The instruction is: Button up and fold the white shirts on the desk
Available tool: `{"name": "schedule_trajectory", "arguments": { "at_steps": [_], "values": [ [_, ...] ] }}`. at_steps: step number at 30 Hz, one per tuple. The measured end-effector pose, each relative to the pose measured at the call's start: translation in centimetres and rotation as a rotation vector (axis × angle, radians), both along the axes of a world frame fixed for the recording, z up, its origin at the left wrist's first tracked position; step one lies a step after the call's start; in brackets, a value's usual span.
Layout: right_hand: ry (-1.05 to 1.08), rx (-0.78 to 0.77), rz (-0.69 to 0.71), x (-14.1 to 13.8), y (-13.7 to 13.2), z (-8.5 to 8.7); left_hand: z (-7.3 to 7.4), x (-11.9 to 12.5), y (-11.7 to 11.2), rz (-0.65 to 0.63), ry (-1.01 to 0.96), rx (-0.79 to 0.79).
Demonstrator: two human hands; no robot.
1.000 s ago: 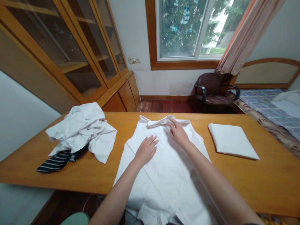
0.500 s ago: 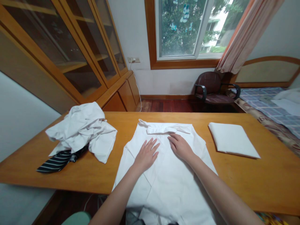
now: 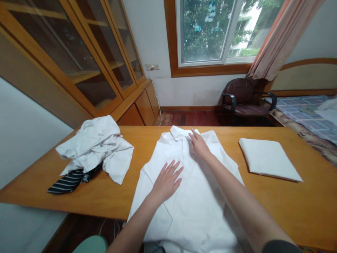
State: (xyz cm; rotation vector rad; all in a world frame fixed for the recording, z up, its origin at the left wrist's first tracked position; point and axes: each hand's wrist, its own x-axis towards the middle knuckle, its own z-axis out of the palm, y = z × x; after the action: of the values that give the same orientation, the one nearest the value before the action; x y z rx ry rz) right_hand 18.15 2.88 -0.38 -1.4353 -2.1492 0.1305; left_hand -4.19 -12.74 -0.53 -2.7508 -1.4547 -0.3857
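1. white shirt [image 3: 195,207]: thin, smooth woven cloth with soft creases. it lies spread flat on the table, front seams visible. the collar end is at the far edge and the hem hangs over the near edge.
2. collar [image 3: 177,133]: stiffer double layer with one pointed flap turned up, at the far end of the shirt.
3. left hand [image 3: 167,181]: palm down with fingers spread and straight, pressed flat on the left chest panel of the shirt and gripping nothing. it sits nearer the body than the right hand.
4. right hand [image 3: 199,146]: fingers extended and close together, laid on the cloth with the fingertips just beside the collar. nothing is seen clamped in it.
5. table [image 3: 302,207]: long, glossy orange-brown wood with a rounded edge.
6. crumpled white garments [image 3: 97,147]: a rumpled heap of matte cloth, left of the shirt and apart from it.
7. striped tie [image 3: 67,181]: dark with fine pale stripes, partly tucked under the heap.
8. folded white cloth [image 3: 268,160]: a neat flat rectangle, right of the shirt and well apart from both hands.
9. armchair [image 3: 244,100]: dark brown padded seat with black armrests, beyond the table.
10. cabinet [image 3: 79,63]: wood frame with glass doors, along the left wall.
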Motion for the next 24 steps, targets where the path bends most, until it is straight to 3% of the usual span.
{"name": "schedule_trajectory", "arguments": {
  "at_steps": [5,10,12,15,20,24],
  "values": [
    [0.049,-0.011,0.006,-0.1,-1.5,-1.9,0.7,0.0,-1.3,-0.009,-0.018,-0.033],
    [0.011,-0.032,0.002,-0.2,-3.9,-2.3,3.1,0.6,-1.3,0.010,-0.057,-0.154],
    [0.010,-0.055,-0.003,-0.2,-4.5,-1.9,3.9,1.1,0.3,0.030,-0.088,-0.211],
    [0.022,-0.091,-0.022,-0.3,-4.8,-1.4,3.8,2.2,4.7,0.106,-0.244,-0.196],
    [0.030,-0.151,-0.076,-0.7,-4.4,-0.3,1.6,4.3,12.8,0.255,-0.485,-0.133],
    [-0.015,-0.171,-0.143,-1.6,-3.3,0.6,0.1,5.0,16.0,0.338,-0.499,-0.112]
  ]
}}
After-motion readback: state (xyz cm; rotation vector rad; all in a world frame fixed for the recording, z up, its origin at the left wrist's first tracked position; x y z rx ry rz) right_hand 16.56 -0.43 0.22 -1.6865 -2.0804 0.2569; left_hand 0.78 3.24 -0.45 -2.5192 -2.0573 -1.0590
